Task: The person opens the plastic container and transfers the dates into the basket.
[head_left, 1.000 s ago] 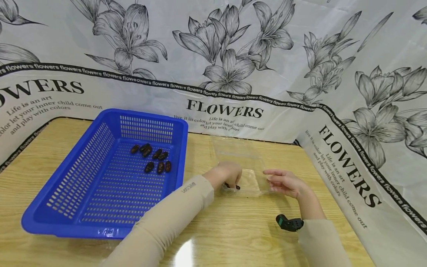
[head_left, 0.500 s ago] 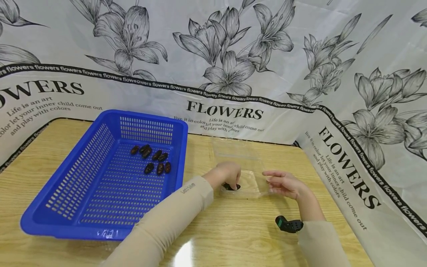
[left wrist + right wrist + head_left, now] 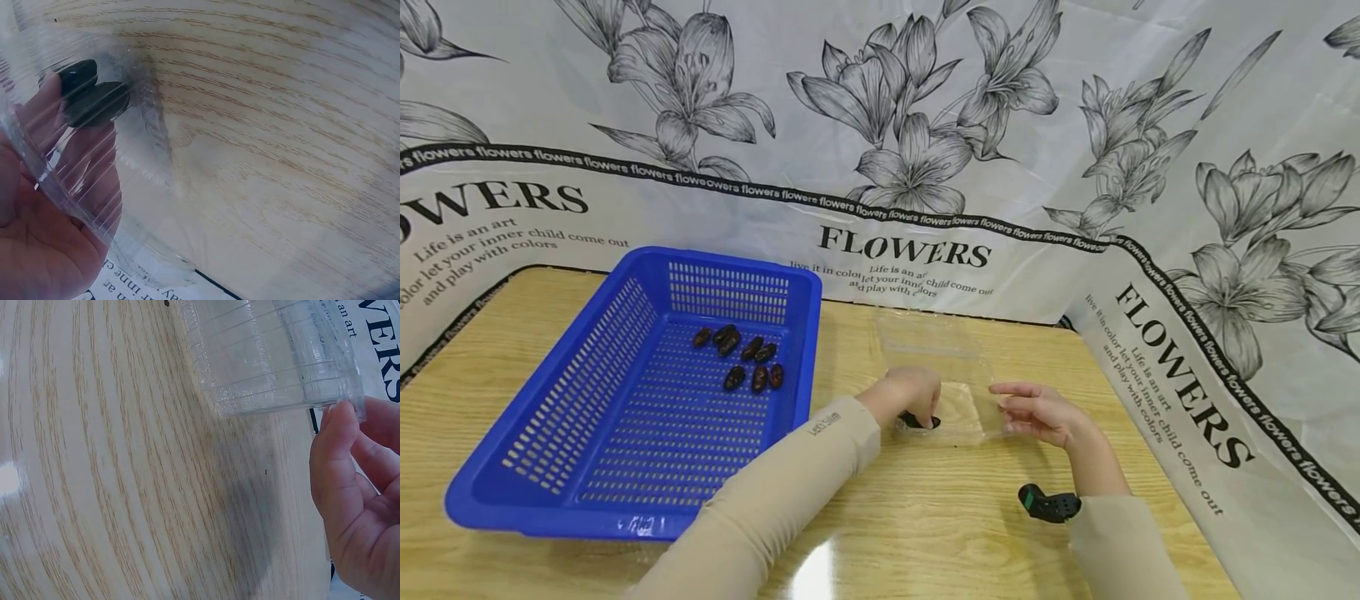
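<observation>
A clear plastic clamshell box (image 3: 958, 408) lies on the table with its lid (image 3: 925, 329) folded back toward the wall. My left hand (image 3: 912, 392) reaches down inside its left front part. There its fingertips pinch a dark date (image 3: 97, 105), and a second date (image 3: 79, 74) lies right beside it, both seen through the ribbed wall in the left wrist view. My right hand (image 3: 1037, 410) grips the right rim of the box between thumb and fingers, plainly seen in the right wrist view.
Left of the box stands a blue plastic basket (image 3: 816, 350) with slotted walls. Several dates (image 3: 735, 377) lie at its back right. A floral printed sheet (image 3: 910, 275) rises behind the table (image 3: 925, 533). A black band (image 3: 1049, 503) sits at the right wrist.
My left fingers have settled slightly within the box, and more of the dark dates under them shows. My right hand stays on the rim, nearly still.
</observation>
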Demonstrator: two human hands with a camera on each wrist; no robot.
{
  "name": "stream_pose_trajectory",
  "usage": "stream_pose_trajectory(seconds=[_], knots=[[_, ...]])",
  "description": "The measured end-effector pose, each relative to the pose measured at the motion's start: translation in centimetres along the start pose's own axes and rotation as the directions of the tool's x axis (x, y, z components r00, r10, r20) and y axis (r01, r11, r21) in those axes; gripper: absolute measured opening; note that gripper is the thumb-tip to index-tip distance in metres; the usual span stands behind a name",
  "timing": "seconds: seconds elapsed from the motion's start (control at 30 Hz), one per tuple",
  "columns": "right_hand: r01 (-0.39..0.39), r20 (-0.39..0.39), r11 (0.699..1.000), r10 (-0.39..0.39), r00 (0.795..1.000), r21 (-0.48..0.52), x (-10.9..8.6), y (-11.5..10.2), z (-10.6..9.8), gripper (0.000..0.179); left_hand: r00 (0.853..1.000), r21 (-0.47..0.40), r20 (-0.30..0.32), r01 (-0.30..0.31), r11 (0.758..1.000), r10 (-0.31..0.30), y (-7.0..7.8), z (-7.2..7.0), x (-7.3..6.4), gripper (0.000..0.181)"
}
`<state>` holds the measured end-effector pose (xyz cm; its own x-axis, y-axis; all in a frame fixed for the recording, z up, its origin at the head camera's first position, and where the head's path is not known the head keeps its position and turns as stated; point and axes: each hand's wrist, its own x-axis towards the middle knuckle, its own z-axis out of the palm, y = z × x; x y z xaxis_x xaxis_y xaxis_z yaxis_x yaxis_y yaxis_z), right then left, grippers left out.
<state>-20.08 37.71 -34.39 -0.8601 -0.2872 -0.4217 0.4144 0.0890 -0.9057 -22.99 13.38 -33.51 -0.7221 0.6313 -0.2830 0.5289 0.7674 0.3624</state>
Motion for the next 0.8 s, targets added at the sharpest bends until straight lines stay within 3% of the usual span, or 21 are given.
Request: stream_pose_trajectory(seconds=[0.37,0.47,0.63,0.8], knots=[[-0.005,0.001,1.000,0.005,1.000,-0.018,0.0,0.1,0.0,0.024,0.998,-0.130,-0.040,-0.051,0.990,0.046,-0.6,-0.4,-0.1,0.042],[-0.008,-0.003,0.999,0.008,1.000,-0.031,0.0,0.1,0.0,0.024,0.997,-0.174,-0.064,-0.056,0.983,0.046,-0.9,-0.5,-0.1,0.037],[-0.011,-0.014,0.999,0.010,1.000,-0.045,0.0,0.3,0.1,0.023,0.998,-0.300,-0.056,-0.035,0.953,0.019,-1.2,-1.0,-0.3,0.022],[-0.005,-0.029,0.999,0.004,1.000,-0.047,0.0,0.2,0.2,0.023,0.998,-0.398,-0.057,-0.007,0.917,-0.017,-1.5,-2.4,-0.6,0.021]])
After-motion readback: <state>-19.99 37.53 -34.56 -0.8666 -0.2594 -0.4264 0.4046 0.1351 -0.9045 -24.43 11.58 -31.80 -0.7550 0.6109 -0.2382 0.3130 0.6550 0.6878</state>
